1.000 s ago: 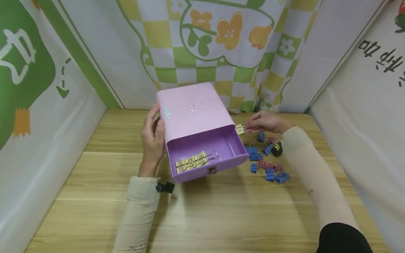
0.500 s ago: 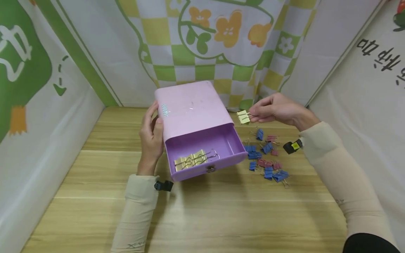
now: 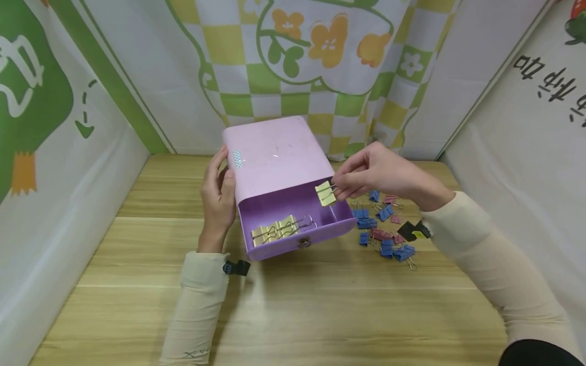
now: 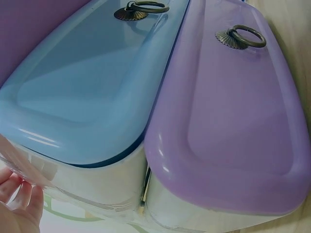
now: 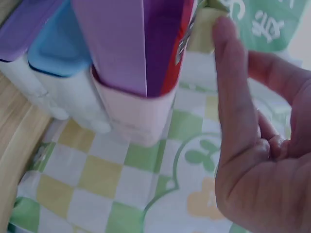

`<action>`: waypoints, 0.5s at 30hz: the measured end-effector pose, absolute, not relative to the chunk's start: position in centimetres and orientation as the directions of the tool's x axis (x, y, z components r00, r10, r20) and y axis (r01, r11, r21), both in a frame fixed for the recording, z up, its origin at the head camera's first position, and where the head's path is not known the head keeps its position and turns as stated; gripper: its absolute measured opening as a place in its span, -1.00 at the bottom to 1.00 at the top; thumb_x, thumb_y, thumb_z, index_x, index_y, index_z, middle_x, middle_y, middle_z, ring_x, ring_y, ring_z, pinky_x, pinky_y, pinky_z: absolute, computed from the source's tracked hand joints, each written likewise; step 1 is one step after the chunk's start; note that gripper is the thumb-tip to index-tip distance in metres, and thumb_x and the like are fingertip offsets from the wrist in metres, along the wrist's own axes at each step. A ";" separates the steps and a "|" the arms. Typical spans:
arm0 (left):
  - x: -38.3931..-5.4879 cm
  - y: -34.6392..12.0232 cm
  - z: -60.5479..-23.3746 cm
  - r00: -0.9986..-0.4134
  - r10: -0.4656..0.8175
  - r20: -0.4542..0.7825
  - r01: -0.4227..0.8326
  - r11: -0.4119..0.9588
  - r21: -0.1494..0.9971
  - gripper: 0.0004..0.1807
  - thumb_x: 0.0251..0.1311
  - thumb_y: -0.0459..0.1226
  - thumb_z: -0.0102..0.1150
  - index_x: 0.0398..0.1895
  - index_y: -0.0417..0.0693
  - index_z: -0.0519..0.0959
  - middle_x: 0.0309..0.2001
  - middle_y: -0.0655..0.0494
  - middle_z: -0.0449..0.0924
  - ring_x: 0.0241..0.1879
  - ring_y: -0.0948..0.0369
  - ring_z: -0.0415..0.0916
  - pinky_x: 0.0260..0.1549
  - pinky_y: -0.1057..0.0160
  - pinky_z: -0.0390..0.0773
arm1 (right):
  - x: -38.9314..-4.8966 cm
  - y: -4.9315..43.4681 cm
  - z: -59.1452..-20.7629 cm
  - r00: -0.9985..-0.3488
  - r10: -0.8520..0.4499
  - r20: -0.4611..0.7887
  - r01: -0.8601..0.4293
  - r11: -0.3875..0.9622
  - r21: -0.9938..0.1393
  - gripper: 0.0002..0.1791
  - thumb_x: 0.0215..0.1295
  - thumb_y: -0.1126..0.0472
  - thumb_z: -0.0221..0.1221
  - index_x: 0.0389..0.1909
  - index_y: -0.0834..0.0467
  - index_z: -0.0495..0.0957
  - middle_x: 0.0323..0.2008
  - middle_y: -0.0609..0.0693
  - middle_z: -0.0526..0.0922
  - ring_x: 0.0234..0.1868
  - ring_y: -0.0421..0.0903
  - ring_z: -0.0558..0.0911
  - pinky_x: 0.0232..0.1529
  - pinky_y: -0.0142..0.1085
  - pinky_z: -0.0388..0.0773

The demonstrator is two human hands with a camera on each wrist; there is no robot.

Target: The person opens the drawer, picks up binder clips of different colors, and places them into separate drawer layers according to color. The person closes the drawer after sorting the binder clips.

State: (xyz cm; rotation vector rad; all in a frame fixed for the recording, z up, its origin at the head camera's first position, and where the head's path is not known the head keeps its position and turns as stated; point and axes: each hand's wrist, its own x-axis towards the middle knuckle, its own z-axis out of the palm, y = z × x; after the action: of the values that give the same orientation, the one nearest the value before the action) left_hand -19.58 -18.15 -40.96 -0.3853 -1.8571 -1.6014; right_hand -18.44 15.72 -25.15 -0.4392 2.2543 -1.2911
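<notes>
A pale pink drawer box (image 3: 279, 152) stands with its top purple drawer (image 3: 316, 235) pulled out. Inside, several gold binder clips (image 3: 274, 230) lie in a row at the left front. My right hand (image 3: 389, 178) pinches one more gold binder clip (image 3: 325, 193) by its wire handles, over the drawer's right side. With fingers and thumb lying along it, my left hand (image 3: 220, 198) rests against the box's left side. Two closed lower drawers, one blue (image 4: 82, 97) and one purple (image 4: 233, 116), show in the left wrist view. The right wrist view hides the held clip.
Blue binder clips (image 3: 366, 222) and red ones (image 3: 380, 234) lie scattered on the wooden table (image 3: 320, 310), right of the box. A checkered curtain (image 3: 302, 101) hangs behind, and printed white panels flank both sides.
My right hand has lifted the gold binder clip from beside the box and carried it left, over the open drawer. My left hand stays against the box.
</notes>
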 end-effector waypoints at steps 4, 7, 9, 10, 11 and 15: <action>-19.6 -18.1 -40.9 -0.745 -0.187 0.640 0.604 0.217 0.767 -0.40 0.46 -0.21 -0.05 0.53 -0.18 0.39 0.57 0.04 0.34 0.56 0.08 0.31 0.54 0.04 0.45 | -17.9 14.4 -25.8 -0.810 -0.520 -0.270 -0.076 0.549 -0.832 -0.78 0.49 0.28 0.24 -0.04 0.33 0.76 -0.21 0.16 0.86 -0.17 0.07 0.86 -0.05 -0.11 0.85; -19.6 -18.1 -40.9 -0.747 -0.188 0.637 0.601 0.218 0.769 -0.40 0.46 -0.20 -0.05 0.53 -0.17 0.39 0.57 0.05 0.34 0.56 0.09 0.32 0.54 0.08 0.46 | -17.5 13.6 -26.3 -0.805 -0.527 -0.274 -0.122 0.597 -0.793 -0.80 0.49 0.27 0.24 -0.08 0.27 0.78 -0.24 0.12 0.86 -0.20 0.05 0.86 -0.11 -0.13 0.86; -19.6 -18.1 -40.9 -0.749 -0.190 0.635 0.598 0.221 0.771 -0.40 0.46 -0.20 -0.05 0.53 -0.16 0.39 0.57 0.05 0.35 0.56 0.10 0.32 0.53 0.11 0.46 | -17.4 13.1 -26.7 -0.792 -0.546 -0.274 -0.143 0.601 -0.786 -0.81 0.49 0.28 0.24 -0.09 0.28 0.79 -0.24 0.13 0.86 -0.21 0.02 0.86 -0.13 -0.14 0.86; -19.6 -18.1 -40.9 -0.750 -0.190 0.634 0.596 0.221 0.772 -0.40 0.46 -0.21 -0.06 0.53 -0.16 0.39 0.57 0.05 0.35 0.56 0.10 0.32 0.53 0.11 0.46 | -17.2 12.8 -26.8 -0.784 -0.556 -0.277 -0.146 0.599 -0.787 -0.81 0.49 0.29 0.24 -0.10 0.28 0.78 -0.24 0.14 0.86 -0.22 0.02 0.86 -0.15 -0.14 0.86; -19.6 -18.1 -40.9 -0.751 -0.191 0.632 0.595 0.222 0.773 -0.40 0.46 -0.21 -0.06 0.53 -0.16 0.39 0.57 0.04 0.35 0.56 0.10 0.32 0.53 0.10 0.46 | -17.2 12.6 -27.0 -0.775 -0.569 -0.275 -0.155 0.593 -0.790 -0.81 0.48 0.30 0.24 -0.10 0.30 0.78 -0.25 0.15 0.86 -0.23 0.01 0.87 -0.15 -0.15 0.86; -19.5 -18.1 -40.7 -0.752 -0.192 0.630 0.592 0.222 0.775 -0.40 0.46 -0.21 -0.05 0.53 -0.16 0.40 0.58 0.04 0.35 0.56 0.09 0.31 0.54 0.01 0.45 | -16.8 11.8 -27.5 -0.745 -0.609 -0.272 -0.169 0.567 -0.806 -0.83 0.46 0.35 0.23 -0.13 0.34 0.78 -0.26 0.18 0.86 -0.24 0.00 0.87 -0.15 -0.17 0.86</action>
State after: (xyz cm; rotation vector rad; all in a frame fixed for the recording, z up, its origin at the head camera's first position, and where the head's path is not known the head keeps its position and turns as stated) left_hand -19.45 -18.07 -40.74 -0.3685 -1.8685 -1.5956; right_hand -16.79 11.83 -27.52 -0.6212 2.2674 -1.0875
